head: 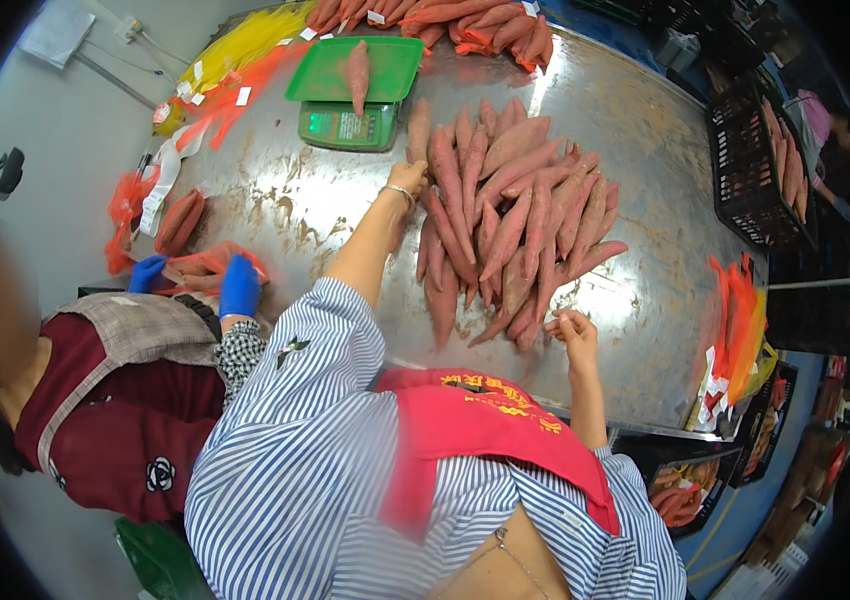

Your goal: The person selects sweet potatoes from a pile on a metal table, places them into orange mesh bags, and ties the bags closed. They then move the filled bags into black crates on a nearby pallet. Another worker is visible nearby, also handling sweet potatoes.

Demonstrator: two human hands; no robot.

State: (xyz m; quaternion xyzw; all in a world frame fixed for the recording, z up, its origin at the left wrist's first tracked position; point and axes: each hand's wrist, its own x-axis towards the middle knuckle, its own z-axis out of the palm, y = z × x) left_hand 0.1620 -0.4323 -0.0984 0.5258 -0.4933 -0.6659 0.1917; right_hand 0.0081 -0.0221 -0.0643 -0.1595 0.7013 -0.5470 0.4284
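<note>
A heap of reddish-skinned sweet potatoes [503, 202] lies on the metal table in front of me. At the heap's upper left edge, my left hand [408, 178] has its fingers around the lower end of a sweet potato [419, 129]. My right hand [576, 335] hovers by the near right side of the heap, fingers loosely bent and apart, with nothing visible in it. Beyond my left hand stands a green digital scale [350, 124]. One sweet potato [358, 75] rests on the scale's tray [395, 71], its tip hanging over the front edge.
At left, a co-worker's blue-gloved hands [239, 286] handle a red mesh bag of sweet potatoes [203, 268]. Filled mesh bags [500, 30] line the table's far edge, beside yellow mesh bags [248, 46]. A black crate [751, 169] and more mesh bags [736, 330] are at right.
</note>
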